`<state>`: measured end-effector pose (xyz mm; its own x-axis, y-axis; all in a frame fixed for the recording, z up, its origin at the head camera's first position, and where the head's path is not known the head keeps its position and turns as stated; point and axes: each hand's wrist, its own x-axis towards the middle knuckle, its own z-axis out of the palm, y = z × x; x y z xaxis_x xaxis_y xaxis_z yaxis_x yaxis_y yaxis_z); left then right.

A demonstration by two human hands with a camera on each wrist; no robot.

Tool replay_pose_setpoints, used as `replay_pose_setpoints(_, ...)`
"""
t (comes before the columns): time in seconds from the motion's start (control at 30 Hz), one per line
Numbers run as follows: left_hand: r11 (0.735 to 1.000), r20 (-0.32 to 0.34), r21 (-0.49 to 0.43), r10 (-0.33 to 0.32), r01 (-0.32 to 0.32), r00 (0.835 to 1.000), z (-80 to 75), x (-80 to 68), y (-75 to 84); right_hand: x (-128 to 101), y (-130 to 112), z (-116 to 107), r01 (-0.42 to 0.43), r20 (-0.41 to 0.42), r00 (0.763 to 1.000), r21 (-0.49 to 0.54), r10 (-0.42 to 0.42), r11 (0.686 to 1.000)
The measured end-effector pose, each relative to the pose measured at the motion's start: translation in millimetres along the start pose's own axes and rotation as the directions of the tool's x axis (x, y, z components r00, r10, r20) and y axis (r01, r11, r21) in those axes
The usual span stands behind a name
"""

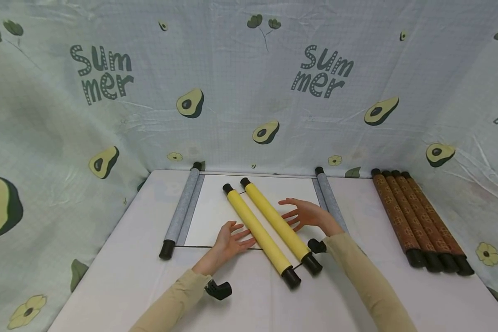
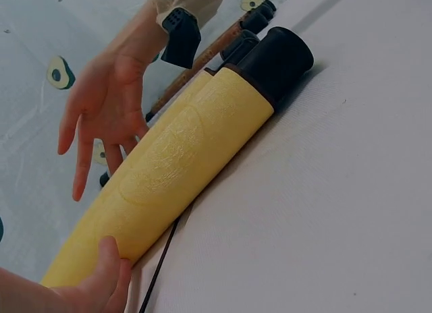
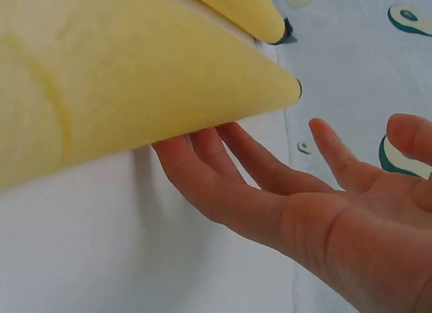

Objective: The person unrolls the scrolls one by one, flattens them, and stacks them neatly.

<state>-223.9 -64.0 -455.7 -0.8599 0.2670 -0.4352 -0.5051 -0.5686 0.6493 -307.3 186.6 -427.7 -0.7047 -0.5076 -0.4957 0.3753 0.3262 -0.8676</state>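
Remote here: my head view looks fwd & down from farthest off, over the table (image 1: 120,276) to the curtain (image 1: 232,60). My L wrist view, close & tilted, faces across the rolls (image 1: 259,233) toward the R hand (image 1: 309,214); R wrist, nearest, faces their far ends; all 3 share the rolls.

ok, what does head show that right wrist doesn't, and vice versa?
Head only: the left hand, the brown rolls at the table's right side, the grey rolls and the beige sleeves.

Right wrist only: a darker curved line on the surface of the nearer yellow roll, too fine to make out from head.

Both: the two yellow rolls lying side by side, the right hand next to one of them, and the avocado-print cloth behind.
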Motion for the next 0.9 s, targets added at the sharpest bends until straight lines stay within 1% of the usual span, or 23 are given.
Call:
replay_pose_setpoints(0.1,1.0,0.011,-0.002,-0.003,0.003,1.0,0.0,1.8,-0.3,0.7,-2.5,-1.2,0.002,0.043,0.999,0.049,-0.004,0.999)
replay_pose_setpoints(0.23,1.0,0.034,0.002,-0.016,0.016,0.999,1.7,3.7,-1.5,3.6,-5.7,0.3,-0.021,0.066,0.998,0.09,0.015,0.996)
replay_pose_setpoints(0.33,1.0,0.047,0.012,-0.024,0.024,0.999,4.1,5.1,-3.4,5.4,-7.5,3.9,-0.043,0.088,0.996,0.094,0.035,0.995)
replay_pose_setpoints(0.43,0.999,0.043,0.022,-0.025,0.024,0.999,5.9,6.3,-5.0,6.6,-8.6,8.1,-0.057,0.098,0.994,0.079,0.049,0.995)
replay_pose_setpoints(0.57,0.999,0.031,0.035,-0.017,0.016,0.999,7.3,5.5,-6.5,8.4,-6.9,11.5,-0.07,0.067,0.996,0.05,0.066,0.996)
replay_pose_setpoints(0.73,0.999,0.047,0.041,-0.002,0.0,0.999,9.1,4.9,-6.5,11.8,-2.9,12.2,-0.101,0.02,0.995,0.046,0.1,0.994)
replay_pose_setpoints(0.9,0.998,0.054,0.051,0.023,-0.025,0.998,11.9,6.5,-5.2,14.8,1.1,12.2,-0.099,-0.003,0.995,0.041,0.099,0.994)
